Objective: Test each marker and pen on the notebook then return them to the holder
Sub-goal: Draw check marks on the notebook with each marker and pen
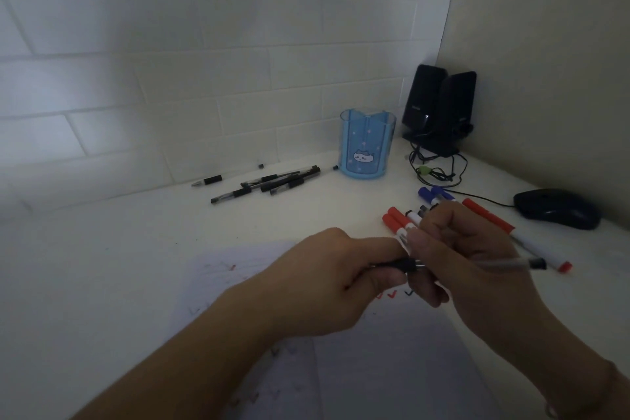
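One head-worn wide-angle view looks forward and down, close over the tabletop (136,266), facing the tiled wall (204,61) and the right corner; both forearms enter from below.

Both forearms were bare right up to the frame's lower edge, no sleeve showing on either. The left hand (327,280) wore no ring or watch that I could see. Near the right hand (467,259), at the wrist, something thin like a bracelet (554,414) showed, too dim to make out.
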The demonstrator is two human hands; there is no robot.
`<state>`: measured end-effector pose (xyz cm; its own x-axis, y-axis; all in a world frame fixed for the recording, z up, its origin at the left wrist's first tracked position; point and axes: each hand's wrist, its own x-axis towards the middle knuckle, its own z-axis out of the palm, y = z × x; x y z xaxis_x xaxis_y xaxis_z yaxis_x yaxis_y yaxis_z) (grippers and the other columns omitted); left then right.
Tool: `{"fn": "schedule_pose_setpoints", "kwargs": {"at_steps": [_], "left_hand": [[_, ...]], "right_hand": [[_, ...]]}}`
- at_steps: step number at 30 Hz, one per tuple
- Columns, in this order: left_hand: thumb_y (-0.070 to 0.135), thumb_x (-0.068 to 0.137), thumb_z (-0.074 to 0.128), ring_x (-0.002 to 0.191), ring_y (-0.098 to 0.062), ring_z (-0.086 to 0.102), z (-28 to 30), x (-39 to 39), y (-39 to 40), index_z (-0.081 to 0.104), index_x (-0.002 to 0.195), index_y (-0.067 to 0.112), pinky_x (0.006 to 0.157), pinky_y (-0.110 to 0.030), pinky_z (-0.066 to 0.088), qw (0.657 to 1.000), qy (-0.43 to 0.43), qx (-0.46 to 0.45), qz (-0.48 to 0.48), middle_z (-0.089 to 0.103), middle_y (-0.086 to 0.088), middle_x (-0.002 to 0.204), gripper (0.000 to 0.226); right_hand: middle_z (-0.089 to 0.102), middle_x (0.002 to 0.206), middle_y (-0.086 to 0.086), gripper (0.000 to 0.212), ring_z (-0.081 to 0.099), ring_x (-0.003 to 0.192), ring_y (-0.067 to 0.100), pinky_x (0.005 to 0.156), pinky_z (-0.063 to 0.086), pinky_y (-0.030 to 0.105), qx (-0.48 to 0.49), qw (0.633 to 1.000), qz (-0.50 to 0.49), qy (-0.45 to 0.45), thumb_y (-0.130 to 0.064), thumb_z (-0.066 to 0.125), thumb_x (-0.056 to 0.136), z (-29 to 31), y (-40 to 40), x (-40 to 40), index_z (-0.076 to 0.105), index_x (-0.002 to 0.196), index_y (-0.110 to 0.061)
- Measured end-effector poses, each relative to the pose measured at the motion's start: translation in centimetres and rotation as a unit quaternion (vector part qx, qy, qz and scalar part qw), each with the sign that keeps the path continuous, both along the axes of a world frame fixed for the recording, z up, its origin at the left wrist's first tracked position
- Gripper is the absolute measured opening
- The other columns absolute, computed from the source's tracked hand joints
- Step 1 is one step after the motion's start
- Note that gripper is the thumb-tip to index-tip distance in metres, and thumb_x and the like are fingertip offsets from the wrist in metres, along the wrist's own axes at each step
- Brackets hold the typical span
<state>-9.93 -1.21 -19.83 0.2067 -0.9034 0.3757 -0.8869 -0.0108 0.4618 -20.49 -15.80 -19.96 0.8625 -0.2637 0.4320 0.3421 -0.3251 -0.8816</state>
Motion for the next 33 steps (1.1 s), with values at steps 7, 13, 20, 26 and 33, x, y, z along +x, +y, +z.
{"fn": "schedule_pose_setpoints", "kwargs": {"at_steps": [7, 13, 20, 26, 33], "left_hand": [[0.03, 0.097, 0.049, 0.042, -0.003, 0.042, 0.0, 0.0, 0.0, 0.064, 0.111, 0.022, 0.049, -0.018, 0.031, 1.0, 0.018, 0.003, -0.001, 0.045, 0.02, 0.053, 0.022], [0.069, 0.077, 0.054, 0.047, -0.005, 0.048, -0.5, 1.0, 0.3, 0.057, 0.1, 0.04, 0.052, -0.025, 0.044, 0.995, 0.052, 0.054, 0.068, 0.053, 0.01, 0.054, 0.038], [0.028, 0.098, 0.036, 0.063, -0.004, 0.048, -1.3, 3.4, 1.1, 0.052, 0.1, 0.031, 0.061, -0.026, 0.037, 0.977, 0.006, 0.031, 0.21, 0.052, 0.011, 0.07, 0.017], [0.04, 0.093, 0.051, 0.085, -0.001, 0.049, -1.9, 3.0, 0.7, 0.051, 0.115, 0.04, 0.079, -0.025, 0.047, 0.976, -0.055, 0.127, 0.171, 0.059, 0.017, 0.105, 0.022], [0.043, 0.091, 0.053, 0.082, 0.001, 0.046, -2.1, 3.1, 0.6, 0.054, 0.12, 0.043, 0.076, -0.024, 0.045, 0.974, -0.096, 0.15, 0.139, 0.06, 0.018, 0.107, 0.029]], "right_hand": [[0.052, 0.044, 0.01, 0.029, 0.043, 0.034, 0.013, 0.038, 0.038, 0.019, -0.019, 1.0, 0.012, -0.015, -0.029, 0.058, 0.09, -0.2, -0.3, -0.1, 0.048, 0.068, -0.013], [0.056, 0.046, 0.004, 0.02, 0.047, 0.036, 0.01, 0.037, 0.04, 0.017, -0.046, 0.999, -0.012, 0.008, -0.045, 0.053, 0.076, 0.6, -0.8, -0.6, 0.054, 0.067, -0.026], [0.071, 0.068, 0.009, 0.03, 0.063, 0.052, 0.02, 0.041, 0.049, 0.024, 0.021, 0.995, -0.064, 0.08, -0.046, 0.06, 0.063, 1.5, -1.9, -0.7, 0.07, 0.069, -0.019], [0.063, 0.049, 0.006, 0.016, 0.057, 0.04, 0.01, 0.041, 0.049, 0.019, -0.12, 0.979, -0.059, 0.156, -0.007, 0.071, 0.077, -0.7, -0.4, 0.2, 0.059, 0.066, -0.005], [0.051, 0.043, 0.01, 0.031, 0.045, 0.04, 0.012, 0.06, 0.055, 0.046, -0.11, 0.972, -0.15, 0.142, -0.012, 0.069, 0.074, -2.4, -0.2, 0.9, 0.049, 0.056, 0.003]]}}
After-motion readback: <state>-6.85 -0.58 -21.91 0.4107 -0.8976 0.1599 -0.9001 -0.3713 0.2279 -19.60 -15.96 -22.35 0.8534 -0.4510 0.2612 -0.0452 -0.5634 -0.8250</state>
